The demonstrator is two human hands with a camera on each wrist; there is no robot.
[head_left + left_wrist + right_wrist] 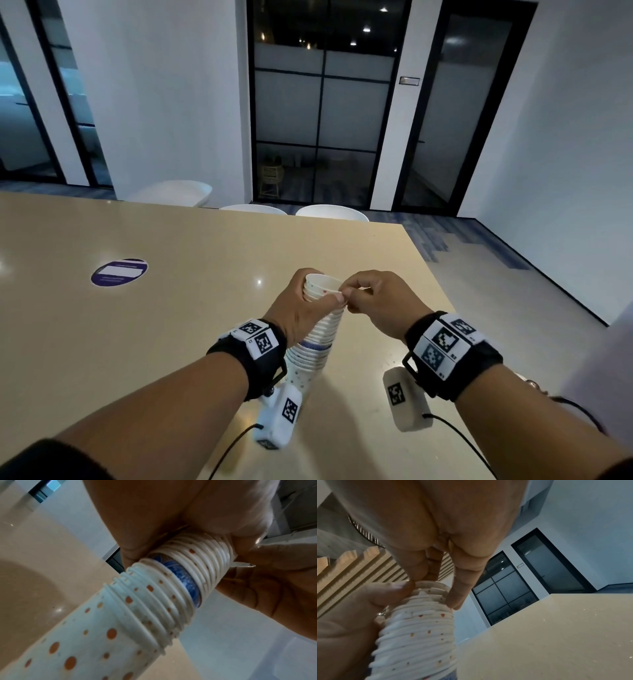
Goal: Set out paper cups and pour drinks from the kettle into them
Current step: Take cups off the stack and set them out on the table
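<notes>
- The tall stack of white dotted paper cups (317, 339) stands near the table's right near corner; the left hand (301, 310) grips its upper part, and the right hand (376, 305) pinches the top rim, so both sides of the stack's top are taken up.
- The beige glossy tabletop (205, 246) lies open to the left and beyond the stack.
- A round purple flat sticker (119, 271) lies well to the left, flush with the surface.
- White rounded chair backs (330, 212) line the far edge.

Left hand (301, 308) grips stack of paper cups (317, 339) over tabletop (171, 325); right hand (380, 305) pinches top cup's rim (323, 279).
</notes>
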